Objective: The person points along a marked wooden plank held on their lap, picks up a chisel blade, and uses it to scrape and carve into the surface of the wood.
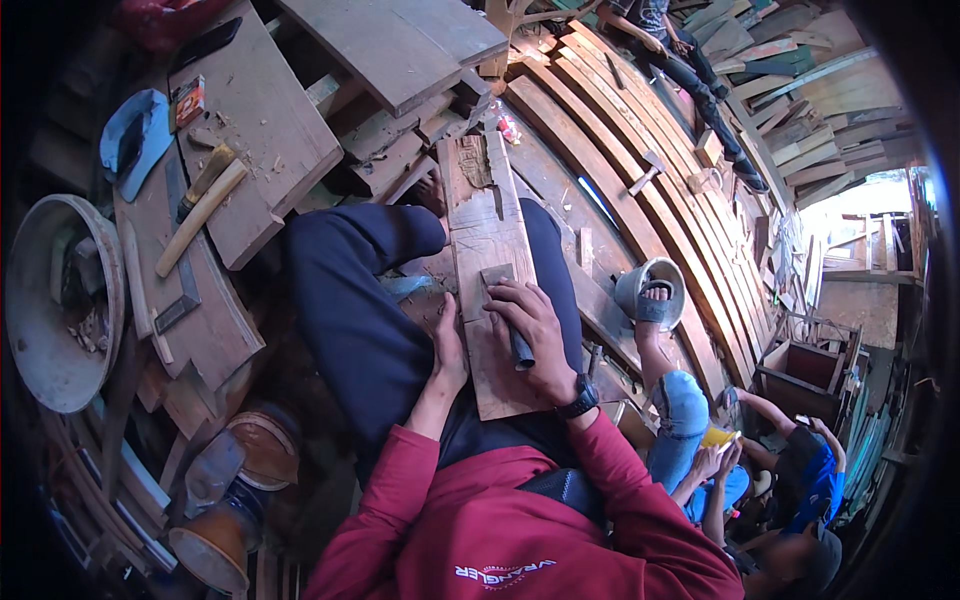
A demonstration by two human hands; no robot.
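Observation:
A long wooden board lies lengthwise over my lap, its far end rough and broken, with dark cracks on its face. In my right hand is a scraper-like tool with a flat metal blade and a dark rounded handle. Its blade rests on the board's face, and my fingers wrap round it from above. My left hand is placed along the board's left edge, fingers stretched out and palm toward the wood. What touches the board's underside is hidden.
At left, a wooden-handled tool and a square lie on planks beside a cap. A white basin stands farther left. Long beams run along the right, with a hammer on them. Co-workers sit nearby; one foot is by a bucket.

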